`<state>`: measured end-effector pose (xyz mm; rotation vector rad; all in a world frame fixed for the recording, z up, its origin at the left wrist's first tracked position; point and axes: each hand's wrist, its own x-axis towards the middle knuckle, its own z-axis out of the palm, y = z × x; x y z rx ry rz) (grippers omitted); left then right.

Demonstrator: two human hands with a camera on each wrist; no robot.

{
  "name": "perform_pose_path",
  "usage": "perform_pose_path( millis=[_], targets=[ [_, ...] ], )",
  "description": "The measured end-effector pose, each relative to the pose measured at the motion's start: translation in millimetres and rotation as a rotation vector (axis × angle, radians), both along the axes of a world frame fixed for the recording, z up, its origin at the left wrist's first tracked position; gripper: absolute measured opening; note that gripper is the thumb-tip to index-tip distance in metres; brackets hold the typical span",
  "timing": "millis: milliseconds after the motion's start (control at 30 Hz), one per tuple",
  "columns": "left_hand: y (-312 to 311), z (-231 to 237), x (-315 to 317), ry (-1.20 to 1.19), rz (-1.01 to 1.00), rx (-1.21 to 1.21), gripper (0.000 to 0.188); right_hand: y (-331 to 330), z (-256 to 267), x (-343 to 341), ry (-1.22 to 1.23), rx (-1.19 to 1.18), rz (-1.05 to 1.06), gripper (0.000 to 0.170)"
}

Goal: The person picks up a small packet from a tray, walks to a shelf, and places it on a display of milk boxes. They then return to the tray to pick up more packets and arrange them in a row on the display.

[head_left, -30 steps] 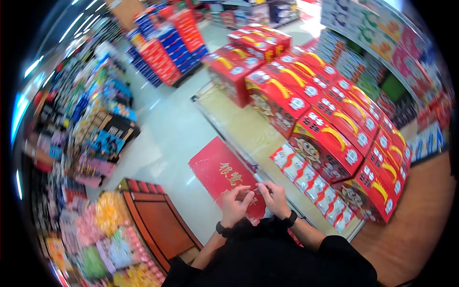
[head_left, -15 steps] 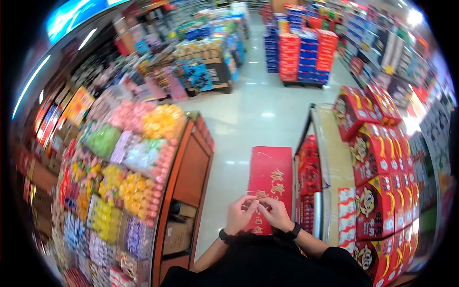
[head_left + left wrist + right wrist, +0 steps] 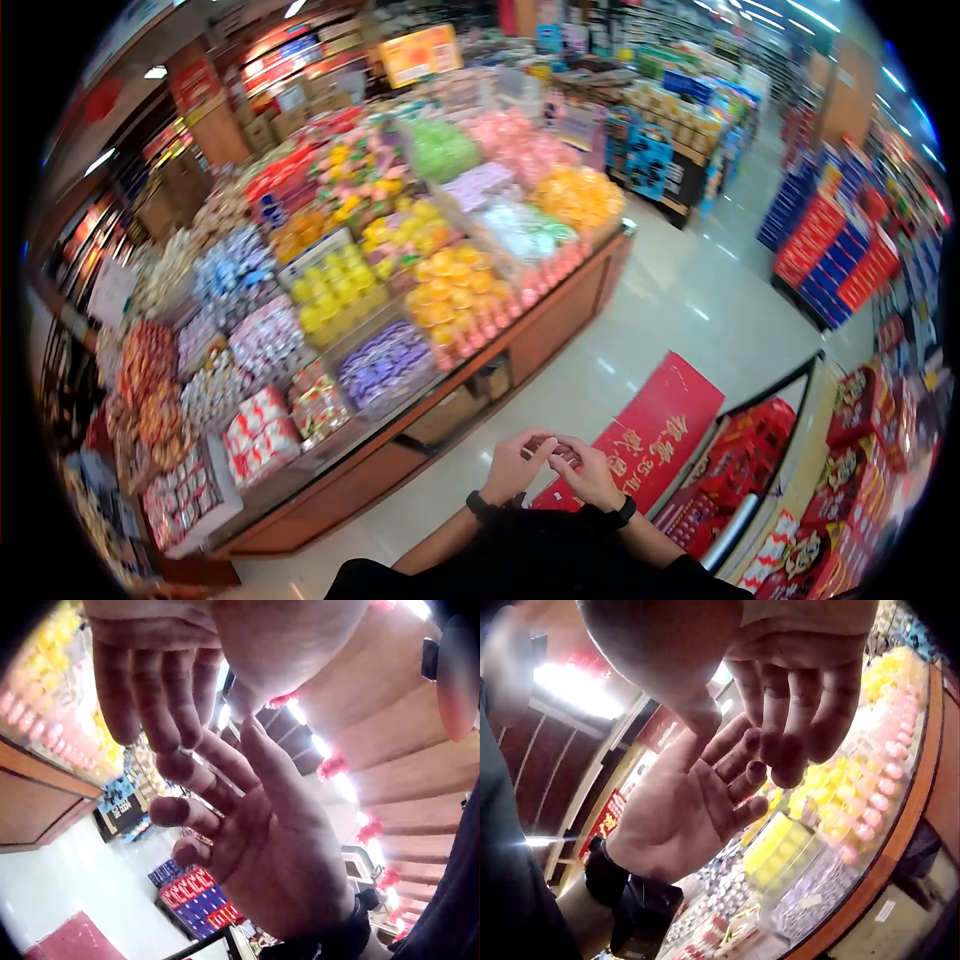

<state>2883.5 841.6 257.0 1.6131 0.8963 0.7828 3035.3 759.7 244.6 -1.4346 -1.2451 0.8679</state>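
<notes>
In the head view my left hand (image 3: 515,466) and right hand (image 3: 594,474) meet in front of my body, their fingertips close together. Both palms are bare and no object shows between them. Seen from the left wrist, my left hand's fingers hang loosely bent at the top, and the right hand (image 3: 281,851) faces them with fingers spread and relaxed. From the right wrist, the left palm (image 3: 675,817) lies turned up, its thumb tip by the other thumb. A black band (image 3: 480,505) circles the left wrist and another the right.
A wooden candy counter (image 3: 540,365) fills the left, heaped with wrapped sweets such as purple packets (image 3: 390,365). A red mat (image 3: 645,430) lies on the pale floor (image 3: 690,310). To the right stands a shelf with red cartons (image 3: 850,460). Stacked blue and red boxes (image 3: 830,245) stand farther back.
The head view has swung left, from the red cartons to the candy counter. My hands have stayed together before my body, and the fingers look looser now.
</notes>
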Motion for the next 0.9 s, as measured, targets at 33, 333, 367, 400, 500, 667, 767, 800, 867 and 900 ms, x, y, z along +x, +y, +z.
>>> perform_pose_path(
  millis=[33,333,367,400,500,667,767,800,867,900],
  targets=[
    [1.2,-0.6,-15.7,0.003,0.045,-0.004,0.024,10.5,-2.4,-12.6,0.025,-0.010,0.056,0.038],
    [-7.1,-15.9,-136.2,-0.018,0.583,-0.046,0.027,88.8,-0.3,-114.7,-0.006,-0.117,0.594,0.045],
    [-10.6,-18.1,-144.4,-0.039,0.643,-0.039,0.027,96.8,1.7,-122.8,-0.029,-0.129,0.660,0.046],
    [-12.4,-19.5,-152.2,-0.025,0.691,-0.031,0.027,109.3,1.1,-129.6,-0.037,-0.090,0.741,0.049],
    [-12.8,-22.8,-172.0,-0.008,0.806,-0.006,0.029,142.7,2.7,-148.9,-0.134,-0.057,0.918,0.053],
    [2.4,-25.4,-197.5,-0.049,0.972,-0.045,0.031,194.3,-3.7,-194.6,-0.138,-0.016,1.130,0.056],
    [20.6,-33.1,-206.9,-0.073,1.096,-0.030,0.032,219.7,-14.1,-213.2,-0.082,-0.036,1.198,0.055],
    [26.8,-32.7,-208.1,-0.030,1.128,-0.043,0.032,228.6,-16.6,-218.9,-0.055,-0.055,1.213,0.056],
    [40.3,-41.3,-205.6,-0.144,1.203,-0.077,0.032,245.8,-17.0,-227.5,-0.021,-0.068,1.238,0.056],
    [48.2,-41.6,-202.9,-0.205,1.241,-0.091,0.032,255.8,-17.1,-230.4,-0.014,-0.065,1.264,0.055]
  ],
)
